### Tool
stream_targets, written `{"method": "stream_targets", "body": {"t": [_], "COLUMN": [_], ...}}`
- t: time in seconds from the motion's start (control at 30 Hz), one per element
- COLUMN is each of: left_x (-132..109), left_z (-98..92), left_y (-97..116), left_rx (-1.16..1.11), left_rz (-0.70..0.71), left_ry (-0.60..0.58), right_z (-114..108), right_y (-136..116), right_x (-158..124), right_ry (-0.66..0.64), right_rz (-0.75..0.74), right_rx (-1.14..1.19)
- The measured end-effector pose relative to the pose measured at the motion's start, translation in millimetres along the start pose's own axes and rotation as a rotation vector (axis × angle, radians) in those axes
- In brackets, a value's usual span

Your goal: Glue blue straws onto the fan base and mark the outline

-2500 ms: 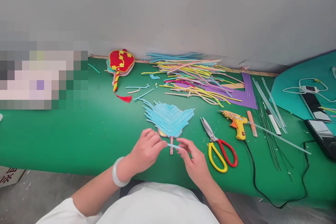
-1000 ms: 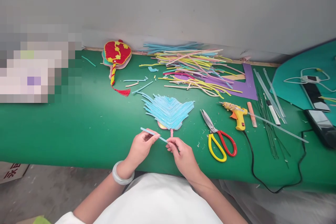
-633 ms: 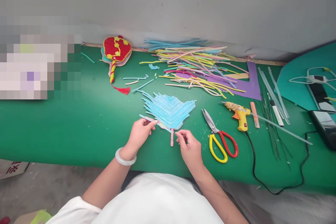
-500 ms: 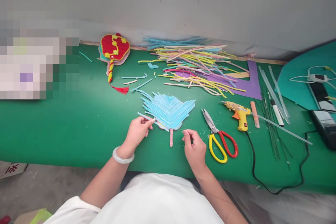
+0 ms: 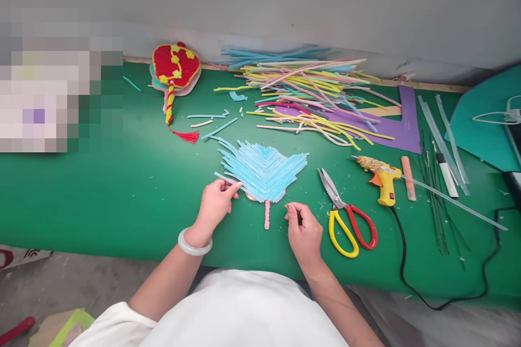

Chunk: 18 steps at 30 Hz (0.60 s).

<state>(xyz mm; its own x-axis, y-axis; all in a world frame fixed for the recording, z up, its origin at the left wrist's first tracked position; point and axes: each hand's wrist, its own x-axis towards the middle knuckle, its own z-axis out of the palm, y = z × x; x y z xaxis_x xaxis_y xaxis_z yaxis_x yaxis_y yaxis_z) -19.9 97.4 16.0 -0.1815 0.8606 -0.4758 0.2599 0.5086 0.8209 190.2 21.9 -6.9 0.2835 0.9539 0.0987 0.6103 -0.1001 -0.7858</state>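
Note:
In front of me lies a leaf-shaped fan (image 5: pixel 265 171), its face covered with light blue pipe cleaners in a V pattern, their ends uneven at the sides. A short pink handle (image 5: pixel 267 216) points toward me. At the fan's lower left edge, my left hand (image 5: pixel 217 198) pinches a blue pipe cleaner (image 5: pixel 221 177) between thumb and fingers. That stem slants down along the edge. Right of the handle, my right hand (image 5: pixel 303 227) is closed with thumb and forefinger together, apart from the fan. Whatever it may hold is too small to make out.
Scissors (image 5: pixel 344 222) and a yellow glue gun (image 5: pixel 380 176) with a black cord lie to the right. Behind are loose pipe cleaners (image 5: pixel 305 84) on a purple sheet (image 5: pixel 408 124). A red fan (image 5: pixel 176 65) with a tassel rests at back left. Green wires (image 5: pixel 437 211) lie far right.
The blue pipe cleaner in my left hand now lies closer against the fan's lower left edge. My hands have barely moved; the view has shifted slightly.

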Motion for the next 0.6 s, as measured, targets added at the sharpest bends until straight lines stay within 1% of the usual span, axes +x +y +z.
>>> {"method": "stream_targets", "body": {"t": [0.6], "left_x": [1.2], "left_z": [1.4], "left_y": [-3.5], "left_rx": [0.025], "left_rz": [0.006], "left_ry": [0.024], "right_z": [-0.8], "right_y": [-1.7], "right_x": [0.2], "right_ry": [-0.003], "right_rz": [0.001], "right_rx": [0.015]}}
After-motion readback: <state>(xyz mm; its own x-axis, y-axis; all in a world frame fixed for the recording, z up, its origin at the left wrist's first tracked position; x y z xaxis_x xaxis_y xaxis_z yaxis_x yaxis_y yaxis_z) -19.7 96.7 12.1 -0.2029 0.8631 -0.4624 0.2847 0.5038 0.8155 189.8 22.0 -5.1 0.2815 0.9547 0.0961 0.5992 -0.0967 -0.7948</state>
